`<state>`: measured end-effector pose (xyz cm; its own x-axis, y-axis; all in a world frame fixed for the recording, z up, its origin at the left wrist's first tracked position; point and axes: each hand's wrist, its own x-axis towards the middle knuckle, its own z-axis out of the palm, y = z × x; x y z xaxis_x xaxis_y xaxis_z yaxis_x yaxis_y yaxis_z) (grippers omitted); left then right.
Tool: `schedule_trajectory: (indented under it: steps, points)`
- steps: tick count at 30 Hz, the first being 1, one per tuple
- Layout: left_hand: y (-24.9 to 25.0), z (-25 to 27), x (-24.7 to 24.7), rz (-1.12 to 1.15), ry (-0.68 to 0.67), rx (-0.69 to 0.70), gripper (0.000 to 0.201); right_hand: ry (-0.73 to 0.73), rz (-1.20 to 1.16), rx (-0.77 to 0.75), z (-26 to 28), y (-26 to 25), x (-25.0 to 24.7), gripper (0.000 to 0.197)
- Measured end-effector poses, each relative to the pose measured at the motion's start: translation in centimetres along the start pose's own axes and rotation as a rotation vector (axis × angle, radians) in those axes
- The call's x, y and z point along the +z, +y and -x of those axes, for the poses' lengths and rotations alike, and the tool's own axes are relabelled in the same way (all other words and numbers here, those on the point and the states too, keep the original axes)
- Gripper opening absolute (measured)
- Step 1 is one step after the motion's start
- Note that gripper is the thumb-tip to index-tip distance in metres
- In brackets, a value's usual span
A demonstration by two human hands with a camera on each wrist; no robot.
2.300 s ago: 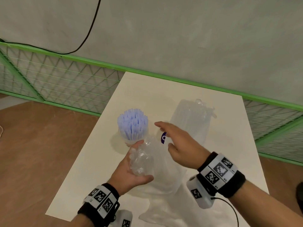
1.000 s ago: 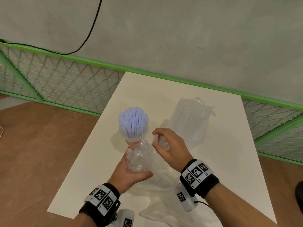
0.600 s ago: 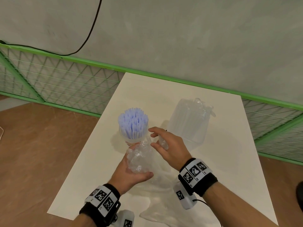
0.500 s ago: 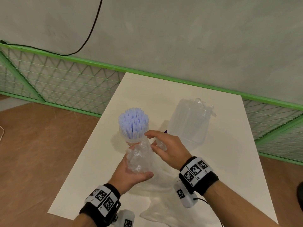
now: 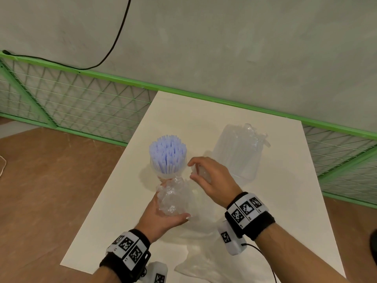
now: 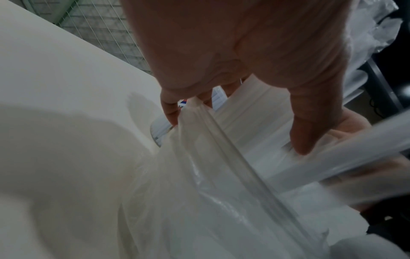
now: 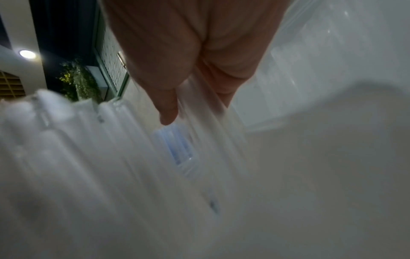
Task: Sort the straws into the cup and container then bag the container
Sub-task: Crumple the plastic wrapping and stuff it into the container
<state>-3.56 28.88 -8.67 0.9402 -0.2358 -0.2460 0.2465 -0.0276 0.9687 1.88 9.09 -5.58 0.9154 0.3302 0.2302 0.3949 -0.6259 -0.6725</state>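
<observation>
On the white desk [image 5: 204,123] the left hand [image 5: 161,218] grips the bunched, crumpled top of a clear plastic bag [image 5: 173,199]; its fingers [image 6: 301,126] and thumb are curled round the gathered film, which stands up out of the fist and spreads down onto the desk toward the near edge. The left wrist view shows pale straws through the film under those fingers, and the rim of a clear container [image 6: 159,129] just beyond the fingertips, though how much of it sits inside the bag cannot be told.

The right hand [image 5: 212,178] hovers just right of the bunched top, with its fingers [image 5: 195,161] and thumb curled round a small wad of clear plastic. The right wrist view is blurred, yet it shows film running down from the thumb.

Just behind the left hand stands a clear cup [image 5: 168,173] packed with upright blue straws [image 5: 168,153]; the bag's crumpled top touches or nearly touches the cup's front. Farther right and back, apart from both hands, stands a second clear bag [image 5: 238,152] with a knotted top and pale straws inside.
</observation>
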Motion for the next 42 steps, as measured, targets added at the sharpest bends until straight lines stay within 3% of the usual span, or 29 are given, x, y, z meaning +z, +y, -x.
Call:
schedule_trajectory:
  steps: [4,11,21,28,31,36,39,42]
  points:
    - [0.3,0.2,-0.1,0.021,-0.024,-0.011,0.08,0.147,-0.121,0.119,-0.1,-1.1,-1.8,0.026]
    - [0.2,0.3,0.2,0.046,-0.01,-0.029,0.076,0.399,-0.225,0.096,-0.8,-3.1,-5.2,0.033]
    - [0.4,0.5,0.4,0.05,0.004,-0.019,0.078,0.74,-0.453,-0.047,-1.7,-5.1,-12.0,0.039]
    - [-0.7,0.2,-0.1,0.047,0.006,-0.049,0.082,0.955,-0.387,-0.166,-1.7,-4.7,-19.0,0.043]
    - [-1.0,0.1,-0.2,0.072,0.009,-0.067,0.083,0.872,-0.335,-0.099,-1.8,-2.2,-19.4,0.044]
    - [-0.6,0.2,0.1,0.06,0.022,-0.051,0.08,0.585,-0.189,0.124,-1.7,3.4,-15.3,0.038]
    - [-0.9,0.1,0.0,0.081,0.039,-0.059,0.082,0.411,0.101,0.184,-1.4,5.2,-13.1,0.027]
    - [-1.2,0.0,-0.1,0.085,0.042,-0.065,0.083,0.084,0.401,0.164,-1.0,6.5,-11.2,0.039]
